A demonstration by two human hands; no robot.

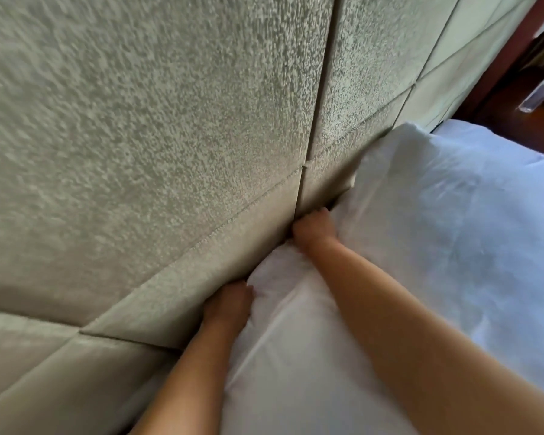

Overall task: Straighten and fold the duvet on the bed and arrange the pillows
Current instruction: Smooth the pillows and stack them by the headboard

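A padded beige headboard (157, 146) fills the upper left of the frame, with the white bed (496, 246) at the lower right. A second pillow (421, 196) leans against the headboard at centre right. The near pillow (296, 340) runs lengthwise along the headboard's base, from bottom centre toward the middle. Left hand (230, 304) grips its back edge; right hand (314, 227) clutches its far corner, fingers curled into the fabric, nearer the second pillow.
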